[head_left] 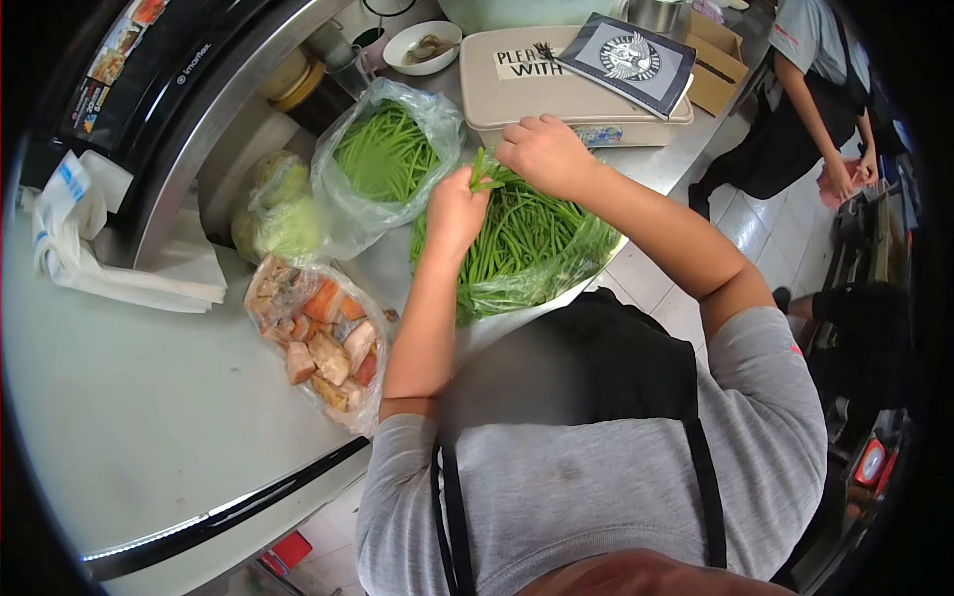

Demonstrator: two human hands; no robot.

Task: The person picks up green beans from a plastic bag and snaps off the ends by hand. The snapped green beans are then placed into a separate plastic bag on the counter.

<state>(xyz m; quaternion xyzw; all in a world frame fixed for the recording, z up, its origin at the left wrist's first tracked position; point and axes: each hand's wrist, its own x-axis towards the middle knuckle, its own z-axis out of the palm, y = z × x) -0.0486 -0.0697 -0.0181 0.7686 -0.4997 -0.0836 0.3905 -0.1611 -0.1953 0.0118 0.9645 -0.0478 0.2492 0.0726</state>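
My left hand is closed around a few green beans, whose ends stick out above the fist. Just to its right, my right hand has its fingers curled in; whatever they pinch is hidden. Both hands are over an open clear plastic bag full of long green beans. Beyond my left hand stands a second open plastic bag, holding green bean pieces.
A bag of meat chunks lies left of my forearm, near a bagged pale green vegetable. Behind are a lidded beige box, a notebook and a white bowl. Another person stands at the right.
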